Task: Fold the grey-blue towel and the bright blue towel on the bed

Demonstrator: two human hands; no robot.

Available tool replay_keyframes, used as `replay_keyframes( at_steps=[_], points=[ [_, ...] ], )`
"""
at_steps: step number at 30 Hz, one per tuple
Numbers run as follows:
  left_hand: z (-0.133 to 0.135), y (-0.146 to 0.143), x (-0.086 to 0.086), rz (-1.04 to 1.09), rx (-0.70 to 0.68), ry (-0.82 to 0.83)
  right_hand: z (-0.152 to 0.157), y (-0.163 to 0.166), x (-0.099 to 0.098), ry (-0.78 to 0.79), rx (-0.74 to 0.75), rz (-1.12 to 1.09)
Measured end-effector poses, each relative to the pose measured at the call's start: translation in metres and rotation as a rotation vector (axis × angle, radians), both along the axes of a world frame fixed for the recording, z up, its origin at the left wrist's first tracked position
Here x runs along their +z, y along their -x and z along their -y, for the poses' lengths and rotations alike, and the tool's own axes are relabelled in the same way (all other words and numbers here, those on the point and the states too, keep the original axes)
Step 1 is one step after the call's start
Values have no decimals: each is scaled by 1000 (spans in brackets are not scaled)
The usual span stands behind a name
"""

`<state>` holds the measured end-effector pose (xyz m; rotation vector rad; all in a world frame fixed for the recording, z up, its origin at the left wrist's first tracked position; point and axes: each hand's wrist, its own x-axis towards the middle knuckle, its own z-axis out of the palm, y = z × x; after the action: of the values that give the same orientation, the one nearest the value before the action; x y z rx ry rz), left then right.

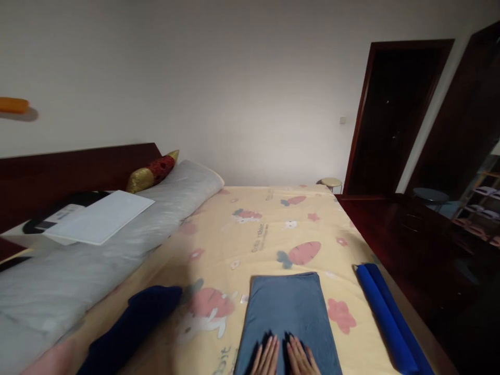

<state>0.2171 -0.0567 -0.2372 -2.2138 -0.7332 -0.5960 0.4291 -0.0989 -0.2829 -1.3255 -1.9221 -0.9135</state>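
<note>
A folded grey-blue towel [287, 307] lies flat on the yellow carrot-print bedsheet [265, 229] in front of me. My left hand [266, 358] and my right hand [300, 358] rest side by side on the towel's near edge. Both have their fingers stretched out flat and hold nothing. A dark navy cloth [133, 325] lies crumpled on the sheet to the left of the towel. Along the bed's right edge lie two bright blue rolled items [386, 317], side by side.
A long grey bolster [117, 245] runs along the dark headboard [58, 172] at left, with a white flat box [99, 216] and a red-gold cushion [154, 172] on it. Dark wooden furniture [422, 245], a doorway [394, 114] and a small stool [331, 182] stand at right.
</note>
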Motion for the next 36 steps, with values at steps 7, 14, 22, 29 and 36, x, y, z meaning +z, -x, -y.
replay_keyframes(
  at_steps=[7,14,22,29,36],
  points=[
    [26,-44,-46,96,138,165,4,36,-35,105,-51,-30],
    [28,-39,-41,76,143,393,13,35,-24,338,-81,-82],
    [32,5,-31,57,195,613,31,-10,-16,613,-123,-152],
    [47,56,-27,100,351,718,67,-82,-10,656,-117,-187],
    [44,78,25,-75,319,977,75,-114,15,838,41,-100]
  ],
)
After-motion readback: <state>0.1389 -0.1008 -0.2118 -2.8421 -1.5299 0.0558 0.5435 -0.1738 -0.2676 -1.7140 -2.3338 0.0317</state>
